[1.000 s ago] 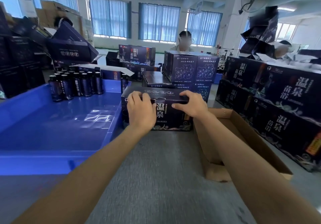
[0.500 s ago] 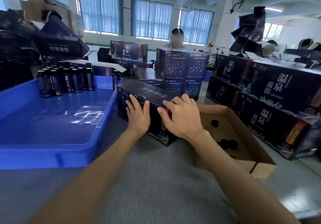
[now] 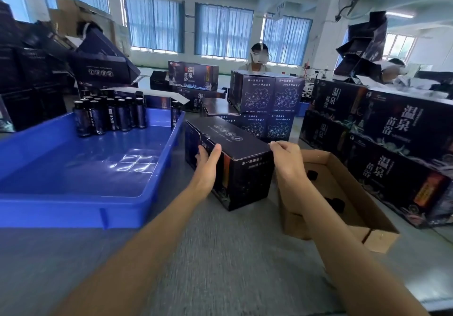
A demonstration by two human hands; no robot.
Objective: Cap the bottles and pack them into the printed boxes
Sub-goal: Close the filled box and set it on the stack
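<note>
Printed box [image 3: 235,159]: lying on the grey table [image 3: 220,254], turned at an angle, top shut, between the blue tray [image 3: 73,208] and the brown carton [image 3: 367,208].
Left hand [image 3: 207,166]: clasping the box's long left side, thumb hooked over the top edge, fingers spread down the face.
Right hand [image 3: 286,161]: at the box's upper right corner, fingers curled and fingertips pinching that corner; the palm's contact with the end panel cannot be told.
Bottles [image 3: 110,114]: standing upright in a tight cluster in the tray's far corner, dark caps on those that show clearly.
Loose caps [image 3: 335,203]: a few black ones on the carton's floor, just right of the right forearm.
Stacked boxes [image 3: 392,144]: piled two high along the table's right edge, well apart from the held box.
</note>
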